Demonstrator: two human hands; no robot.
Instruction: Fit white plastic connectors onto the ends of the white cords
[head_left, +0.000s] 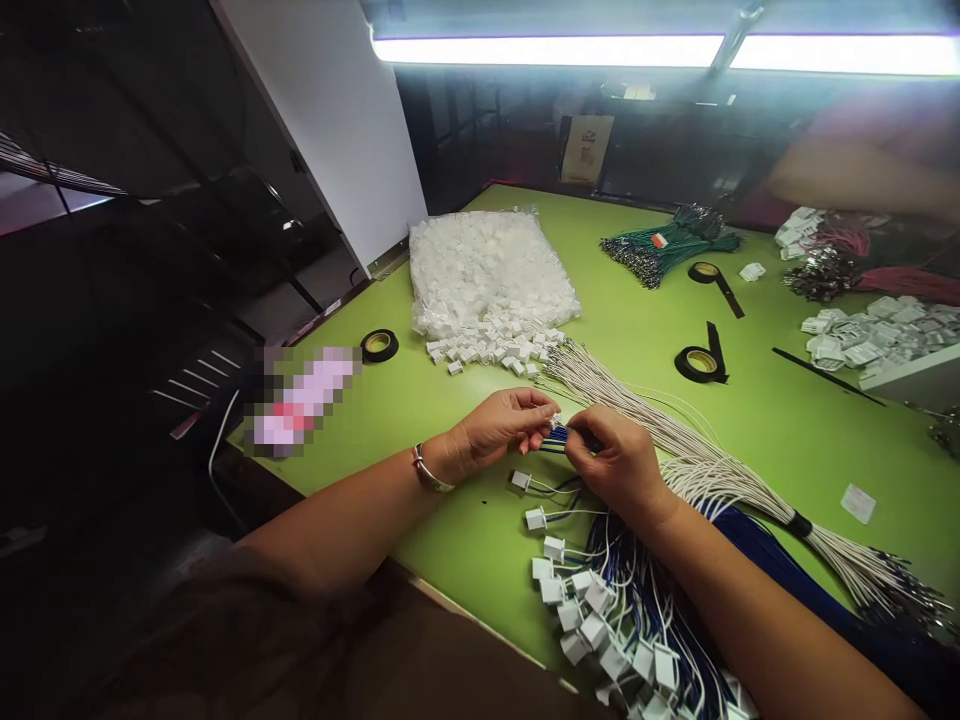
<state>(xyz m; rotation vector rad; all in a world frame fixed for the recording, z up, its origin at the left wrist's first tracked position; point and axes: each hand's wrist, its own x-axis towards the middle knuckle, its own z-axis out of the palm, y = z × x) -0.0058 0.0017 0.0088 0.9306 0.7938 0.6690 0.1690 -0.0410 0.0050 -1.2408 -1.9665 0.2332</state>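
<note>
My left hand pinches a small white connector housing between thumb and fingertips. Close against it, my right hand is closed on a thin wire at the housing; its tip is hidden by the fingers. Blue wires lie just below the fingertips. Under and in front of my right forearm is a pile of white connectors with white and blue wires. A long bundle of white wires runs behind my right hand, beside a blue wire bundle.
A clear bag of white housings spills loose housings onto the green table. Black tape rolls lie around. Green wires and more white housings are at the back and right. A person's arm shows across the table.
</note>
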